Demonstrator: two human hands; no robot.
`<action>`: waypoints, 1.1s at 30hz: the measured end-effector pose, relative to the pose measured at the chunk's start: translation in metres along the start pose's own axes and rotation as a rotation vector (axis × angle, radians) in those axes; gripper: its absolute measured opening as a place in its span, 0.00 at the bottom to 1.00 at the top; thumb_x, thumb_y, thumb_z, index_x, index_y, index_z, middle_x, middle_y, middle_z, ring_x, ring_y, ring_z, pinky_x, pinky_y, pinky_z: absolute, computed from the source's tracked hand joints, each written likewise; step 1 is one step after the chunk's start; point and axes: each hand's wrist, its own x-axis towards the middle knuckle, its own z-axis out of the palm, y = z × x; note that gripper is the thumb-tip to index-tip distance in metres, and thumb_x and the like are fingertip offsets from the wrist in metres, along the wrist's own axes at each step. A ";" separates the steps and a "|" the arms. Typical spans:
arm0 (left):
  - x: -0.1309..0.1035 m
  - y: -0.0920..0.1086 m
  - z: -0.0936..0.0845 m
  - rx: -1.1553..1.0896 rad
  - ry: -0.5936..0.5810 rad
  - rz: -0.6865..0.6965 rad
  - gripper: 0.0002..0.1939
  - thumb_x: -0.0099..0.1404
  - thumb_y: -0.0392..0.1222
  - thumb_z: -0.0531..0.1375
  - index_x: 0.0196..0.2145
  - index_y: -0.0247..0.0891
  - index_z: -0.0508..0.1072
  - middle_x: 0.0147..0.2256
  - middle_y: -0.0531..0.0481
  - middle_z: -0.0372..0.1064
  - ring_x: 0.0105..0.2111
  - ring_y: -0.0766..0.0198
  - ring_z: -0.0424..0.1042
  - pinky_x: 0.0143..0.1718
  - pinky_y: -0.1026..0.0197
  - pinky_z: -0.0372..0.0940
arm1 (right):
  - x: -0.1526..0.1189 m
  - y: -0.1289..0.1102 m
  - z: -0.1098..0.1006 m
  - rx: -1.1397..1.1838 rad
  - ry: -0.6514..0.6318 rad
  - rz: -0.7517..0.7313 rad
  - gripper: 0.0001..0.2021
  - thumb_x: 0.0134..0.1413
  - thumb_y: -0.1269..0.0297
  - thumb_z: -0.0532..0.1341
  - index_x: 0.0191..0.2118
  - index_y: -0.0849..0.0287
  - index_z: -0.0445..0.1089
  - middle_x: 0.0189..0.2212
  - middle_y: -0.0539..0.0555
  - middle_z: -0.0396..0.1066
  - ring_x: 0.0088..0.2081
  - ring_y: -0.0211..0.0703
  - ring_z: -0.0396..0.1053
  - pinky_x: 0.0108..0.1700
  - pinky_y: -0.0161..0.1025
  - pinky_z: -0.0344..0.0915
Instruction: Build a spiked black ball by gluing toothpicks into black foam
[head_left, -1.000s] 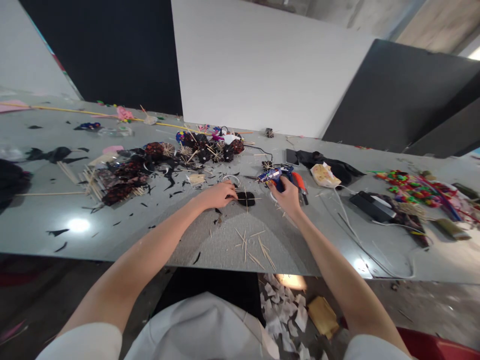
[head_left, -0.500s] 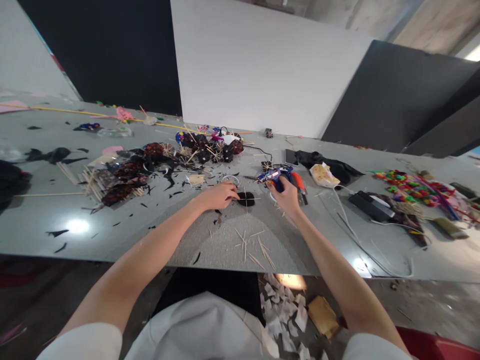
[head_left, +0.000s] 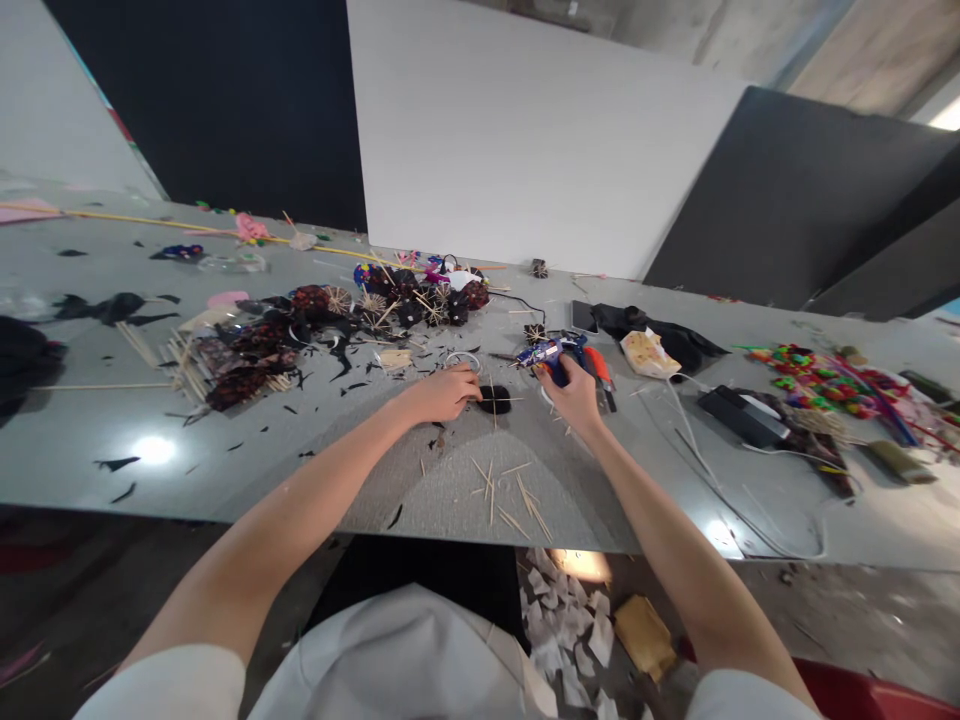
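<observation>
A small black round piece (head_left: 499, 407) lies on the grey table, with thin wooden sticks crossed over it. My left hand (head_left: 447, 394) is closed at its left edge, fingertips pinching it there; the exact contact is partly hidden. Behind that hand is a white ring (head_left: 463, 360). On the other side, my right hand (head_left: 576, 397) grips a blue glue gun (head_left: 549, 352), its nozzle pointing left just above and beyond the black piece. An orange-handled tool (head_left: 598, 366) is right beside the glue gun. Loose short sticks (head_left: 489, 482) are scattered nearer to me.
Dark bundles with sticks (head_left: 405, 298) crowd the table's back. More sticks and dark fabric (head_left: 251, 360) pile up at left. A crumpled cream wrapper (head_left: 649, 354), a black box (head_left: 742, 415) and a white cable (head_left: 697, 455) lie at right, near colourful trimmings (head_left: 806, 375).
Almost nothing differs. Both hands keep their places at the black piece and on the glue gun; the whole view shifts very slightly.
</observation>
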 end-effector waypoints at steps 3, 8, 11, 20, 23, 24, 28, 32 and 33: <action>0.001 0.002 0.003 -0.011 0.033 -0.010 0.18 0.70 0.28 0.54 0.49 0.38 0.80 0.47 0.42 0.75 0.55 0.53 0.70 0.57 0.54 0.66 | 0.001 0.001 0.000 -0.002 0.000 -0.002 0.20 0.63 0.43 0.61 0.36 0.57 0.70 0.29 0.51 0.70 0.30 0.43 0.63 0.34 0.39 0.58; 0.000 0.003 0.005 -0.037 0.118 -0.053 0.22 0.73 0.29 0.51 0.59 0.38 0.74 0.51 0.40 0.74 0.55 0.54 0.69 0.59 0.51 0.65 | 0.001 0.000 -0.001 -0.007 0.004 -0.008 0.20 0.63 0.43 0.61 0.37 0.57 0.70 0.29 0.51 0.70 0.31 0.44 0.64 0.35 0.39 0.58; -0.001 0.003 0.005 -0.008 0.142 -0.076 0.30 0.73 0.30 0.49 0.70 0.41 0.63 0.57 0.39 0.71 0.58 0.53 0.67 0.62 0.49 0.63 | 0.000 0.001 0.000 -0.012 0.004 -0.010 0.20 0.63 0.43 0.61 0.37 0.57 0.70 0.29 0.51 0.70 0.31 0.44 0.64 0.35 0.39 0.59; -0.001 0.002 0.008 0.021 0.135 -0.028 0.28 0.69 0.26 0.52 0.62 0.39 0.73 0.56 0.40 0.70 0.60 0.52 0.63 0.63 0.48 0.63 | 0.006 0.018 -0.004 -0.181 -0.050 -0.086 0.18 0.63 0.45 0.60 0.41 0.56 0.70 0.38 0.58 0.74 0.39 0.52 0.70 0.44 0.44 0.67; -0.001 0.000 0.009 -0.002 0.078 -0.011 0.26 0.65 0.22 0.52 0.51 0.37 0.80 0.53 0.41 0.73 0.58 0.52 0.64 0.61 0.49 0.64 | 0.007 0.026 -0.008 -0.282 -0.111 -0.103 0.18 0.63 0.45 0.62 0.45 0.55 0.71 0.44 0.62 0.74 0.46 0.57 0.72 0.50 0.48 0.69; -0.001 0.000 0.008 -0.010 0.073 -0.009 0.26 0.64 0.21 0.52 0.51 0.37 0.81 0.53 0.41 0.73 0.58 0.52 0.65 0.61 0.49 0.65 | 0.007 0.027 -0.009 -0.305 -0.137 -0.106 0.19 0.63 0.45 0.62 0.47 0.55 0.71 0.46 0.63 0.74 0.48 0.58 0.72 0.51 0.49 0.69; 0.000 0.004 0.004 -0.034 0.093 0.023 0.28 0.61 0.20 0.52 0.50 0.37 0.82 0.52 0.42 0.74 0.56 0.53 0.66 0.60 0.51 0.65 | 0.005 0.028 -0.007 -0.385 -0.219 -0.140 0.23 0.63 0.46 0.63 0.54 0.57 0.69 0.54 0.65 0.72 0.55 0.60 0.71 0.56 0.50 0.68; 0.000 0.006 0.003 -0.042 0.096 0.027 0.26 0.59 0.19 0.52 0.45 0.36 0.83 0.49 0.42 0.75 0.53 0.53 0.67 0.58 0.51 0.67 | 0.003 0.024 -0.003 -0.417 -0.257 -0.160 0.22 0.64 0.48 0.63 0.55 0.57 0.69 0.56 0.65 0.72 0.58 0.61 0.70 0.58 0.50 0.68; 0.000 0.006 0.003 -0.043 0.095 0.022 0.26 0.58 0.19 0.52 0.44 0.36 0.83 0.48 0.42 0.76 0.53 0.53 0.67 0.57 0.51 0.67 | 0.002 0.023 -0.002 -0.421 -0.265 -0.162 0.20 0.64 0.48 0.63 0.54 0.57 0.70 0.56 0.64 0.72 0.57 0.60 0.71 0.57 0.50 0.68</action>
